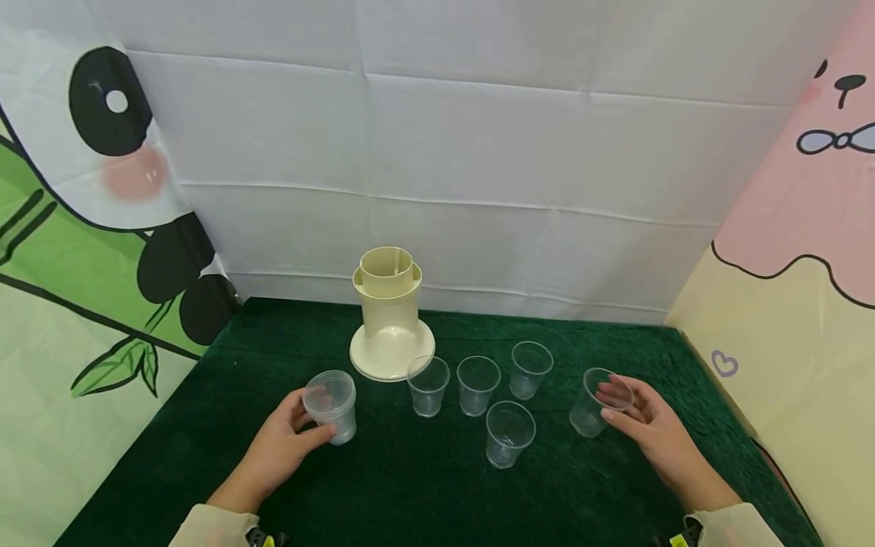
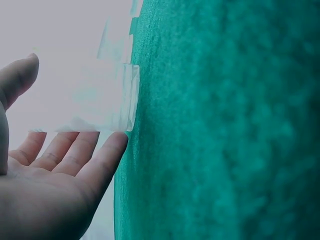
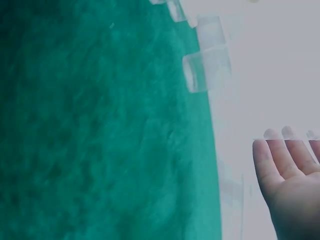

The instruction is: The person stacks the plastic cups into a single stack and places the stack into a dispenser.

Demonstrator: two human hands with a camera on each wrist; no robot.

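Observation:
On the left, my left hand [image 1: 279,448] holds a nested stack of clear plastic cups [image 1: 339,419], thumb on the near side and fingers behind. The left wrist view shows the fingers along one side of this stack [image 2: 95,95], close to the green cloth. My right hand [image 1: 659,441] holds a single clear plastic cup [image 1: 586,416] near its rim, fingers seen through the clear wall. That cup leans slightly in the head view. In the right wrist view the held cup is washed out against the bright background, and only the fingers [image 3: 280,162] stand out.
Several clear cups stand upright between the hands, among them a front cup [image 1: 504,448] and a back cup [image 1: 529,372]. A cream stand with a round base [image 1: 390,349] and tubular top is behind them. Dark green cloth [image 1: 410,486] covers the table; a white sheet [image 1: 465,152] hangs behind.

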